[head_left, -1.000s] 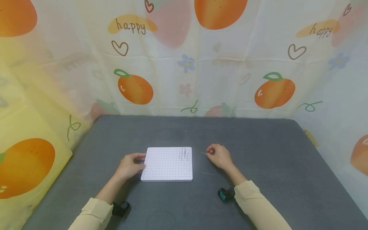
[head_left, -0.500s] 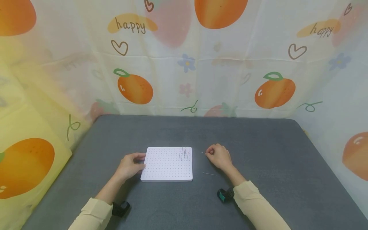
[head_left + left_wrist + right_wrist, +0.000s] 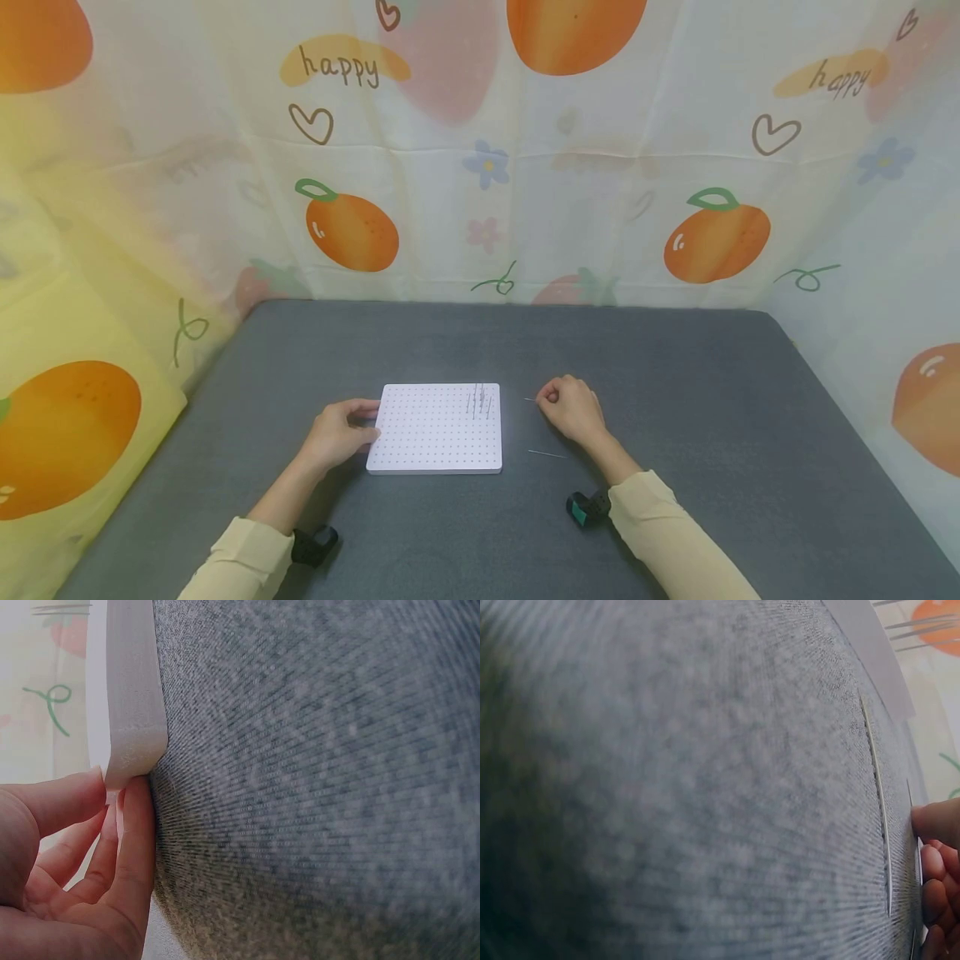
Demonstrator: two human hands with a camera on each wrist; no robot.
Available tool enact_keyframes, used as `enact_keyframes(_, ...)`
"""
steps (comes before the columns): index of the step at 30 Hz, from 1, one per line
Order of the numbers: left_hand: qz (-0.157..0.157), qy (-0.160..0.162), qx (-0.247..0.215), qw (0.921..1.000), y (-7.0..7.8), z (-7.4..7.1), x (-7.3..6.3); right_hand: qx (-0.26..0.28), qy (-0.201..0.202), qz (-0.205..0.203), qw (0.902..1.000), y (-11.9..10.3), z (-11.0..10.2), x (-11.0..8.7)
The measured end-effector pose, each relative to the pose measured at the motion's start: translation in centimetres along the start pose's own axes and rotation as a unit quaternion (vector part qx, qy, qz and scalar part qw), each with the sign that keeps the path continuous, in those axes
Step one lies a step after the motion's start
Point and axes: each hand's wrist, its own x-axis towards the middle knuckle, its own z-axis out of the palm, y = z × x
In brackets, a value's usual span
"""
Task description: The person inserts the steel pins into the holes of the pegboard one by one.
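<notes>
A white pegboard [image 3: 427,433] with rows of small holes lies flat on the table. Several thin metal needles [image 3: 482,402] stand upright in its far right part. My left hand [image 3: 339,433] grips the board's left edge, thumb at the top edge and fingers against the side, as the left wrist view shows at the board's corner [image 3: 135,746]. To the right of the board, my right hand [image 3: 573,408] pinches a thin needle [image 3: 529,399] low over the table; its tip points left. Another needle [image 3: 547,454] lies on the table nearer the wrist, also visible in the right wrist view.
The dark grey table [image 3: 675,392] stretches around the board on all sides. A fruit-printed curtain [image 3: 585,208] hangs along its far edge and at the sides. Black wrist devices [image 3: 315,546] sit under both forearms.
</notes>
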Motion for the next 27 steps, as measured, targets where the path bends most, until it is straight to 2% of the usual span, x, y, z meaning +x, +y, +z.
enact_keyframes(15,0.000,0.004,0.003,1.0000,-0.3,0.1,0.0,0.045,-0.021,0.001,0.9988,0.3,-0.3,0.1)
enact_keyframes(22,-0.011,0.008,0.010,0.9999,-0.2,0.1,-0.1,0.072,-0.039,0.000,0.9967,0.5,-0.8,0.1)
enact_keyframes(27,-0.002,0.002,0.006,1.0000,0.0,0.0,-0.1,0.095,-0.053,0.011,0.9940,0.7,-1.4,0.1)
